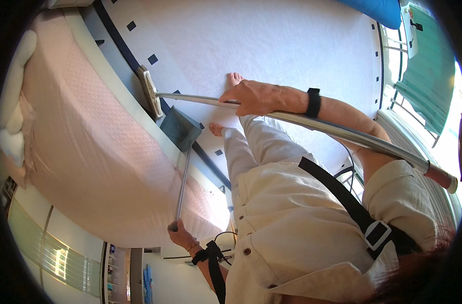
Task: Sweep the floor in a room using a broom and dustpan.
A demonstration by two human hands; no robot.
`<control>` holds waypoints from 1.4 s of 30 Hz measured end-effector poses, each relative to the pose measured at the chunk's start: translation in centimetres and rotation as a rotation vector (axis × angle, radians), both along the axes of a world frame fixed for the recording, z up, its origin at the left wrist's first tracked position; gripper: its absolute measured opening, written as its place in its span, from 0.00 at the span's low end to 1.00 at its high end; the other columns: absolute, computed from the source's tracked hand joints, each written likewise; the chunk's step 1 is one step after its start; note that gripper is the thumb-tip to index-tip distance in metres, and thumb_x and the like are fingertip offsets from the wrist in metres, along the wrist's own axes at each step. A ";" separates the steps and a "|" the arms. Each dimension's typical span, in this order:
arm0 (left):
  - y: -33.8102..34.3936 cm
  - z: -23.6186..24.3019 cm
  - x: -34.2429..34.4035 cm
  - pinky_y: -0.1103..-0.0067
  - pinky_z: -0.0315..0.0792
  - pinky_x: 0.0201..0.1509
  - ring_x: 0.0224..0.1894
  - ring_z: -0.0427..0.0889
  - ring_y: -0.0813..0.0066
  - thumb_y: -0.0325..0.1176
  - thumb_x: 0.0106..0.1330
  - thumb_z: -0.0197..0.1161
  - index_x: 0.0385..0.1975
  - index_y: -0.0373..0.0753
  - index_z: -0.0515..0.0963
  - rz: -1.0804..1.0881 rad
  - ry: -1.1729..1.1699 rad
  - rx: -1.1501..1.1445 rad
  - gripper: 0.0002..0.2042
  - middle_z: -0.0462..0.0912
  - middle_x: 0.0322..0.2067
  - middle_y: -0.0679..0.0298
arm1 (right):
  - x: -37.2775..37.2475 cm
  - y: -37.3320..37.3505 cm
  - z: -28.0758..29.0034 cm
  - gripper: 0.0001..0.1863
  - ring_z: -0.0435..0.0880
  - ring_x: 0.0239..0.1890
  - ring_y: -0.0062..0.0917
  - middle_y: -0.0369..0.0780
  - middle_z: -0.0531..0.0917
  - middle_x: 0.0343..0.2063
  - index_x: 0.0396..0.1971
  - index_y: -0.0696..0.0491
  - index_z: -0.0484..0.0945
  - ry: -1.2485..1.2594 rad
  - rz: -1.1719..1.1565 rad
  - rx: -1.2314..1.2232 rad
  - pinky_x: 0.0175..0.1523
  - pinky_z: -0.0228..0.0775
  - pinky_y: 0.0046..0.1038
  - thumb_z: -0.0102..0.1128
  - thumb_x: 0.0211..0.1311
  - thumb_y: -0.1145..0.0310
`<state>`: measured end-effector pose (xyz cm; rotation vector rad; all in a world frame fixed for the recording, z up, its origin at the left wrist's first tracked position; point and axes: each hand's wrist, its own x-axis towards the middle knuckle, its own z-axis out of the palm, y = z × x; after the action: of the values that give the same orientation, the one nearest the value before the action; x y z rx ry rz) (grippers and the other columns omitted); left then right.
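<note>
My right hand is closed round the metal pole of a broom. The pole runs back under my forearm to a brown grip end. Its wide, pale head with brownish bristles stands on the floor against the bed's side. Lower left, my left hand is wrapped round the top of the thin metal handle of a dustpan. The dark grey-green pan rests just nearer than the broom head, beside the bed. What lies inside the pan cannot be made out.
A bed with a pink quilted cover fills the left side, with a white pillow on it. My bare feet stand on the pale floor with dark tile insets. A green curtain and a blue object are at right.
</note>
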<state>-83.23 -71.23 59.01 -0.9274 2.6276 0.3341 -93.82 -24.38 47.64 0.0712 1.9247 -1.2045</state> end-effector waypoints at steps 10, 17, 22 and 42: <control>3.0 0.0 -0.9 0.74 0.71 0.35 0.27 0.74 0.70 0.31 0.52 0.66 0.27 0.30 0.75 0.027 -0.021 -0.063 0.10 0.79 0.25 0.60 | -8.6 3.8 -2.8 0.24 0.80 0.20 0.27 0.47 0.83 0.30 0.50 0.53 0.74 0.207 -0.204 -0.002 0.27 0.75 0.28 0.58 0.49 0.74; 4.1 -0.2 -0.3 0.73 0.72 0.33 0.24 0.76 0.64 0.32 0.49 0.67 0.25 0.33 0.75 -0.041 0.042 -0.109 0.11 0.79 0.22 0.58 | -17.7 3.6 -2.2 0.20 0.72 0.11 0.20 0.42 0.79 0.19 0.50 0.56 0.74 0.316 -0.266 0.062 0.12 0.63 0.19 0.57 0.55 0.71; 6.2 0.0 -1.2 0.72 0.72 0.32 0.25 0.79 0.60 0.33 0.48 0.67 0.26 0.36 0.75 -0.050 0.038 -0.155 0.10 0.80 0.23 0.59 | -20.0 1.6 -4.8 0.21 0.71 0.09 0.19 0.40 0.77 0.18 0.52 0.54 0.72 0.278 -0.128 0.085 0.12 0.63 0.21 0.56 0.55 0.71; -0.9 0.2 14.0 0.68 0.74 0.36 0.32 0.82 0.56 0.35 0.49 0.67 0.32 0.36 0.76 -0.158 0.202 -0.154 0.13 0.82 0.29 0.55 | 16.1 -0.9 10.0 0.26 0.72 0.12 0.15 0.35 0.77 0.17 0.51 0.58 0.72 -0.021 -0.109 -0.009 0.15 0.66 0.18 0.56 0.48 0.71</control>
<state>-69.26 -72.08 59.21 -0.7605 2.9257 0.1965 -77.75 -25.29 57.62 0.1854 1.9174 -1.2795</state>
